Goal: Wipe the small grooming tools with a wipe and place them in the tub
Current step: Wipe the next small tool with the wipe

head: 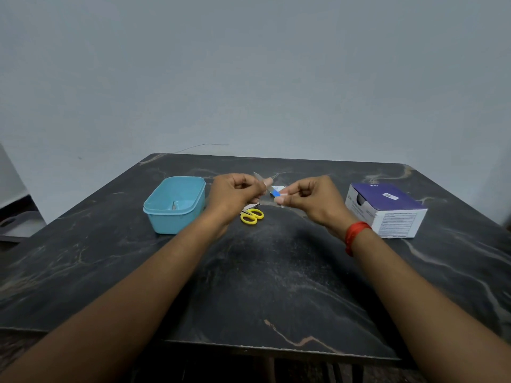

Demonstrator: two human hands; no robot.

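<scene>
Above the middle of the dark table, my left hand (235,193) grips a small metal grooming tool (258,176) whose thin tip points up and to the left. My right hand (309,197) pinches a small blue-and-white wipe packet (275,192) close beside it. The two hands nearly meet. A light blue tub (154,210) stands to the left with a small metal tool (173,205) lying inside. Yellow-handled scissors (252,215) lie on the table just below my left hand, their blades hidden under it.
A purple-and-white box (387,210) stands at the right of the dark marble-patterned table (276,272). A grey wall rises behind the table. A grey object (16,225) sits low at the far left, off the table.
</scene>
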